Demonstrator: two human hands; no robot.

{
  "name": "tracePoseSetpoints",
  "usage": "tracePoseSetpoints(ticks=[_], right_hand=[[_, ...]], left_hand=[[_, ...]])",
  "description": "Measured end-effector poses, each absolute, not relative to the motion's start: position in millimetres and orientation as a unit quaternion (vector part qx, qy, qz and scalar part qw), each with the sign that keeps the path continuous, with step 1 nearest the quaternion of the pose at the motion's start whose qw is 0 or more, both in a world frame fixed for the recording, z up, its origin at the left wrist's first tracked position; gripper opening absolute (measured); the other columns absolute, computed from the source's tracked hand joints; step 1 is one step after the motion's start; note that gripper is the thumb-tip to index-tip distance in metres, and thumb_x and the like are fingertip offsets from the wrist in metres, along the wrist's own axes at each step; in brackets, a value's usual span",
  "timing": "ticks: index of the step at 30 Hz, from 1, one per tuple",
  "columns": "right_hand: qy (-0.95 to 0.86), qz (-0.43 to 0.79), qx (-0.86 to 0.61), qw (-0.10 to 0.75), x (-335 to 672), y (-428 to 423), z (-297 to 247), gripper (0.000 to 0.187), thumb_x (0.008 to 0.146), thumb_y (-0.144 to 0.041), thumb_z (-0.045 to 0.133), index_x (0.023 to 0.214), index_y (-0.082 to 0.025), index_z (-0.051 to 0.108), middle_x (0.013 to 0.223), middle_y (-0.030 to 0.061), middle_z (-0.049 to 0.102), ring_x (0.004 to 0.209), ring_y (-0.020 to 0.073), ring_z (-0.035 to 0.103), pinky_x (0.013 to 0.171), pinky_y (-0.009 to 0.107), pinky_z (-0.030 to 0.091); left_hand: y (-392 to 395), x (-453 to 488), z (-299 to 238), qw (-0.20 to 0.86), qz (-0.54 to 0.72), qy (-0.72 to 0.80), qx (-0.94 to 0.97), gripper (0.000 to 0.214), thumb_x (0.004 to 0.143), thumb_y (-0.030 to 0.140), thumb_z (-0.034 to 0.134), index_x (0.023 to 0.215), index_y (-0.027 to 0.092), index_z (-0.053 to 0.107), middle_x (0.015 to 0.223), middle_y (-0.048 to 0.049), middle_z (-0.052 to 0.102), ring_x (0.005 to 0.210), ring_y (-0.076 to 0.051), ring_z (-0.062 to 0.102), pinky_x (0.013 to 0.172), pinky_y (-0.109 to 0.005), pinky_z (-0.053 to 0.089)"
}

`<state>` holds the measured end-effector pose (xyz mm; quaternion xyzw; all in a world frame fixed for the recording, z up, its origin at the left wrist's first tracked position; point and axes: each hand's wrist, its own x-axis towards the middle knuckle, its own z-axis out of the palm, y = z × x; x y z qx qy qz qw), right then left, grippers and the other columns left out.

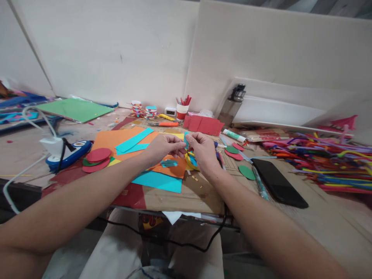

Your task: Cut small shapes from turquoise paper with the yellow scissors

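Observation:
My left hand [162, 148] and my right hand [203, 151] meet over the middle of the worktable, fingertips pinched close together. A small piece of teal paper [186, 138] shows at the fingertips of my right hand. Whatever the left fingers pinch is too small and covered to make out. Below the hands lie orange sheets [116, 138], turquoise paper strips [134, 140] and a turquoise sheet [162, 181]. Partly behind my right hand is a ring-shaped yellow and blue thing [191, 161]. Small cut scraps [194, 178] are scattered on the cardboard.
Red and green paper discs [99, 155] sit left, beside a blue and white device [69, 155] with cables. Rightward are a black phone [279, 182], a glue stick [234, 135] and many pipe cleaners [334, 162]. Behind stand a cup of red sticks [182, 110] and a bottle [231, 106].

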<state>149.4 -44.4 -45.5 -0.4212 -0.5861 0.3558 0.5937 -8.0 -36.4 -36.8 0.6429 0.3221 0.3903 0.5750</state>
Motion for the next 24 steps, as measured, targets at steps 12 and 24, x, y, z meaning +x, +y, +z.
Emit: tracePoseSetpoints(ticks=[12,24], right_hand=[[-0.590,0.347,-0.425,0.593,149.6,-42.0,-49.6,0.028,0.078,-0.043,0.064,0.068,-0.018,0.059,0.063,-0.0025,0.053,0.057,0.0098,0.045,0.056,0.024,0.038],[-0.605,0.347,-0.433,0.571,149.9,-41.9,-48.1,0.029,0.079,-0.043,0.062,0.066,-0.017,0.058,0.059,-0.0034,0.050,0.054,0.0090,0.043,0.053,0.024,0.035]], left_hand=[[-35.5,-6.9,-38.4,0.636,0.400,0.304,0.586,0.029,0.074,0.039,0.074,0.078,0.010,0.069,0.074,-0.0074,0.072,0.064,-0.012,0.066,0.060,-0.022,0.048],[-35.4,-6.7,-37.7,0.629,0.396,0.325,0.584,0.021,0.070,0.030,0.076,0.076,0.012,0.069,0.066,-0.0043,0.069,0.057,-0.009,0.060,0.060,-0.021,0.046]])
